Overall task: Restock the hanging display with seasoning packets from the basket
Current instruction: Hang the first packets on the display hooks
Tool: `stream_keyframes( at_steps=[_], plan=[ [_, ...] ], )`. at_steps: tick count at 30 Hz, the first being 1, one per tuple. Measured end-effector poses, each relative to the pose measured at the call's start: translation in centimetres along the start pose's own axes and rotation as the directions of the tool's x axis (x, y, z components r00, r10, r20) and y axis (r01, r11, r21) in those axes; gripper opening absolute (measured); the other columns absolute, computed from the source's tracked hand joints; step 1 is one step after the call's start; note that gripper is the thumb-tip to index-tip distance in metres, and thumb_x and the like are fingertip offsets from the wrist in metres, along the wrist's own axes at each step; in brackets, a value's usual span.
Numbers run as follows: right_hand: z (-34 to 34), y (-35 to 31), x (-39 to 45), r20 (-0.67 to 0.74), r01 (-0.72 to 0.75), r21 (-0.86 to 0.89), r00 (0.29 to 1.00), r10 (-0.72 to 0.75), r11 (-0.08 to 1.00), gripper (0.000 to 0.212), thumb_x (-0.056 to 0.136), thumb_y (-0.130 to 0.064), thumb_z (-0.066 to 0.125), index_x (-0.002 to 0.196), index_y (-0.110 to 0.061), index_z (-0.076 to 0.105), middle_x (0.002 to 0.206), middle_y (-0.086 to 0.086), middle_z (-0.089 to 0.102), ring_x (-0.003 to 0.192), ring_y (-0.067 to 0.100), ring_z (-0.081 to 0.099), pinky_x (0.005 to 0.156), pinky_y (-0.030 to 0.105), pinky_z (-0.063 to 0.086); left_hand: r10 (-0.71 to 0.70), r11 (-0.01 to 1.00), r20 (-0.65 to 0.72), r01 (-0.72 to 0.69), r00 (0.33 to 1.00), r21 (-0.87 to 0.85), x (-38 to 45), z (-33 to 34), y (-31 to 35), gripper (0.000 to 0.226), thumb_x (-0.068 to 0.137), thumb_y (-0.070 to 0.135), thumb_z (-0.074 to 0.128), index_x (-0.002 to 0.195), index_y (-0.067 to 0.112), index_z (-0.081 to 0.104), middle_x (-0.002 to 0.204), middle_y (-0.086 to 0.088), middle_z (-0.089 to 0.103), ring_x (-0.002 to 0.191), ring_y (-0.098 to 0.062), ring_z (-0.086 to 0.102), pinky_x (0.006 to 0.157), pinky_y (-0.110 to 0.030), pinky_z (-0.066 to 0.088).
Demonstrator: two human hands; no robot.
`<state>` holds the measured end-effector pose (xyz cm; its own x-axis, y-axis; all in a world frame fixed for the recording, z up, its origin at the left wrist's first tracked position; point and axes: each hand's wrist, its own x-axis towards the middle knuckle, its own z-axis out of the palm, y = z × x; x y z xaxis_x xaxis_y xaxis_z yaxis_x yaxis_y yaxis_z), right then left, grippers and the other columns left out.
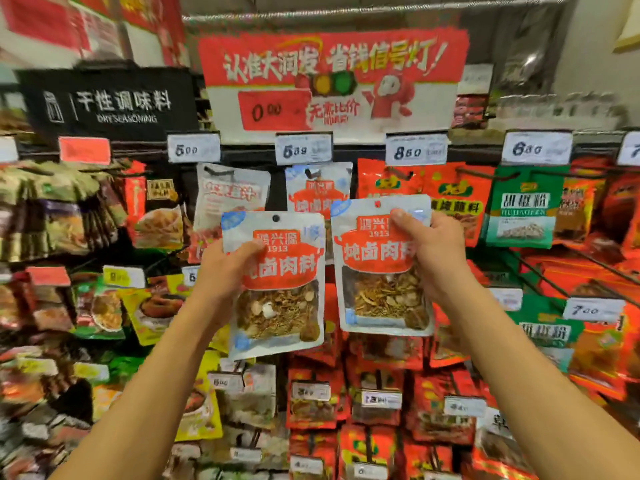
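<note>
You hold two seasoning packets up in front of the hanging display [346,393], one in each hand. The left packet [277,285] and the right packet [381,265] carry the same print: a red label with "1913" under three characters, and below it large white characters reading 炖卤肉料, partly covered on the right one. Through the clear lower window of each you see dry brown spices.

Your left hand [225,268] grips its packet at the left edge, thumb on the front, other fingers behind. Your right hand [433,251] grips the other packet at the upper right corner, thumb on the front near the top.

Both packets stand upright, long axis vertical, hang hole at the top. The left one leans a little and sits lower; the right one sits higher. Their edges are just beside each other.

Behind them, a packet of the same kind [317,188] hangs under the price tag "589" [303,149]. Other tags read "500" [193,148], "860" [415,151] and "686" [536,147]. A green packet [523,206] at the right shows 胡椒粉. A black sign [110,105] reads 干性调味料, "DRY SEASONING". A red and white banner [332,81] above shows "0.00". The hanging packets around are mostly blurred.
</note>
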<state>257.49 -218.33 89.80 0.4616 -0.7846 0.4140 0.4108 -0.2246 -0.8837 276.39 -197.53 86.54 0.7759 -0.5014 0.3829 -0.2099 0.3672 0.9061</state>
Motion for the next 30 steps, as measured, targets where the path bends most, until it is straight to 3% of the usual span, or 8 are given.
stream_keyframes(
  at_steps=[4, 9, 12, 16, 19, 21, 25, 30],
  plan=[
    [4.6, 1.0, 2.2, -0.003, 0.012, -0.052, 1.0, -0.012, 0.999, 0.008, 0.093, -0.021, 0.073, 0.087, -0.014, 0.073, 0.078, -0.001, 0.077, 0.071, 0.015, 0.073, 0.066, 0.034, 0.059, 0.053, 0.999, 0.036, -0.053, 0.998, -0.011, 2.6, -0.6, 0.8, 0.016, 0.094, 0.026, 0.07, 0.092, 0.04, 0.079, 0.099, 0.004, 0.079, 0.092, -0.019, 0.076, 0.075, -0.036, 0.063],
    [9.0, 0.8, 4.3, 0.028, -0.024, -0.066, 0.999, 0.026, 0.998, 0.012, 0.092, -0.026, 0.074, 0.085, -0.016, 0.073, 0.081, 0.002, 0.079, 0.075, 0.02, 0.076, 0.07, 0.04, 0.063, 0.039, 0.999, 0.031, -0.038, 0.999, -0.028, 5.0, -0.3, 0.7, 0.003, 0.094, 0.028, 0.071, 0.094, 0.025, 0.072, 0.092, 0.003, 0.08, 0.081, -0.014, 0.077, 0.061, -0.026, 0.06],
    [10.5, 0.4, 5.1, 0.008, 0.005, -0.108, 1.0, -0.004, 0.994, 0.014, 0.09, -0.023, 0.073, 0.08, -0.013, 0.073, 0.079, 0.005, 0.078, 0.075, 0.025, 0.075, 0.072, 0.046, 0.06, 0.012, 0.999, 0.099, -0.008, 0.995, -0.038, 6.2, -0.1, 0.8, 0.01, 0.092, 0.024, 0.072, 0.101, 0.019, 0.072, 0.093, -0.003, 0.08, 0.082, -0.021, 0.077, 0.061, -0.029, 0.06],
    [11.3, 0.6, 5.7, -0.06, 0.006, -0.145, 0.998, -0.014, 0.989, 0.012, 0.086, -0.013, 0.069, 0.08, -0.004, 0.071, 0.073, 0.009, 0.07, 0.068, 0.022, 0.063, 0.063, 0.038, 0.048, 0.012, 1.0, 0.101, -0.011, 0.995, -0.014, 7.0, 0.4, 1.0, 0.01, 0.091, 0.018, 0.073, 0.1, 0.016, 0.069, 0.088, -0.003, 0.08, 0.076, -0.02, 0.077, 0.059, -0.031, 0.06],
    [11.6, 0.9, 5.9, -0.086, -0.015, -0.159, 0.996, 0.001, 0.987, 0.012, 0.084, -0.016, 0.071, 0.078, -0.006, 0.072, 0.073, 0.006, 0.073, 0.067, 0.024, 0.068, 0.061, 0.038, 0.05, -0.016, 1.0, 0.11, 0.015, 0.994, 0.005, 7.5, 0.7, 1.3, 0.019, 0.092, 0.026, 0.072, 0.106, 0.014, 0.067, 0.094, -0.007, 0.079, 0.085, -0.025, 0.077, 0.073, -0.043, 0.063],
    [11.9, 0.9, 6.0, -0.082, -0.051, -0.133, 0.996, 0.04, 0.99, 0.012, 0.086, -0.02, 0.074, 0.077, -0.013, 0.073, 0.078, 0.006, 0.077, 0.076, 0.029, 0.075, 0.069, 0.044, 0.059, -0.048, 0.998, 0.105, 0.044, 0.993, 0.032, 7.7, 0.9, 1.6, 0.03, 0.091, 0.035, 0.072, 0.11, 0.013, 0.065, 0.101, -0.01, 0.078, 0.091, -0.028, 0.077, 0.083, -0.05, 0.062],
    [11.7, 1.2, 6.5, -0.074, -0.14, -0.081, 0.988, 0.135, 0.987, 0.024, 0.094, -0.033, 0.068, 0.085, -0.012, 0.073, 0.089, 0.015, 0.078, 0.088, 0.037, 0.075, 0.082, 0.054, 0.059, -0.025, 1.0, 0.083, 0.023, 0.996, 0.02, 8.2, 1.8, 2.0, 0.025, 0.093, 0.041, 0.069, 0.1, 0.018, 0.065, 0.09, -0.003, 0.079, 0.085, -0.024, 0.077, 0.079, -0.046, 0.063],
    [10.5, 1.8, 6.1, 0.047, -0.078, -0.033, 0.996, 0.08, 0.996, 0.036, 0.093, -0.048, 0.064, 0.094, -0.013, 0.075, 0.084, 0.005, 0.079, 0.075, 0.022, 0.076, 0.06, 0.03, 0.058, -0.024, 0.999, 0.116, 0.027, 0.993, -0.023, 8.7, 4.1, 2.5, 0.023, 0.094, 0.04, 0.069, 0.097, 0.018, 0.063, 0.08, 0.005, 0.079, 0.075, -0.017, 0.077, 0.062, -0.032, 0.061]
  ],
)
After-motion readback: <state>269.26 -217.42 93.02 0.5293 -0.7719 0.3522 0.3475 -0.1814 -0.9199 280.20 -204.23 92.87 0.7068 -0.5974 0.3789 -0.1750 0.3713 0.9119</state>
